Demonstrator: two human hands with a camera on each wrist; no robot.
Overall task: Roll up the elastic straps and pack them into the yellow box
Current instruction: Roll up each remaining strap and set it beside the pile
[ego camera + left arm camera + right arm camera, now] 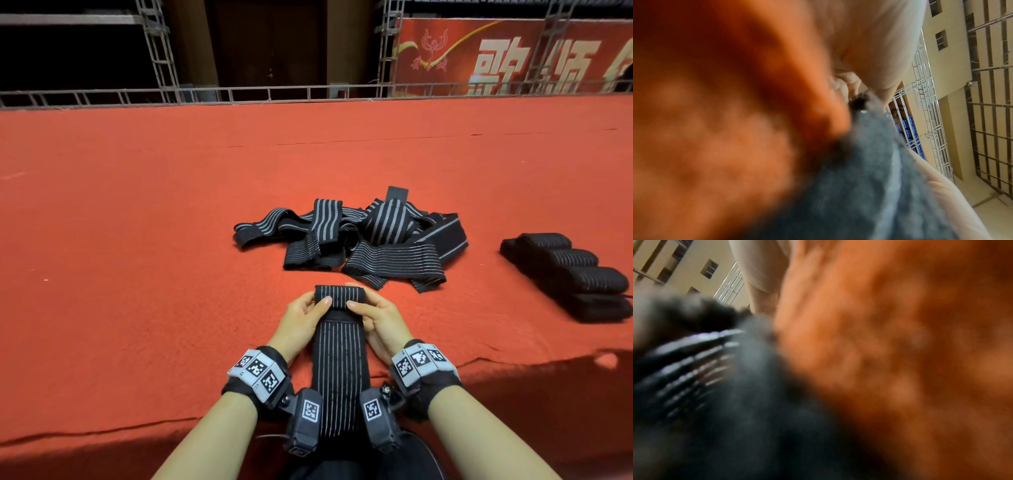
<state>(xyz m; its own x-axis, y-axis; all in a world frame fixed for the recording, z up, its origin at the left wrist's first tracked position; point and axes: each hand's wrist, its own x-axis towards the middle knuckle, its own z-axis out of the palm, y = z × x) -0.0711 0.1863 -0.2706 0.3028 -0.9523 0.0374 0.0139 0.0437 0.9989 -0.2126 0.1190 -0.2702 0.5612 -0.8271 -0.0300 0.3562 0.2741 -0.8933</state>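
A black elastic strap [337,363] with thin grey stripes runs from my lap across the red carpet, its far end wound into a small roll [339,296]. My left hand [306,317] grips the roll's left end, thumb on top. My right hand [373,317] grips its right end the same way. A loose heap of unrolled straps [356,240] lies just beyond. Several finished rolls [572,274] lie in a row at the right. In both wrist views the strap [869,186] [715,394] is a dark blur against the carpet. No yellow box is in view.
Red carpet [137,205] covers the raised platform, with its front edge near my wrists. A metal truss rail [308,92] runs along the back, with a red banner [513,58] behind it at the right.
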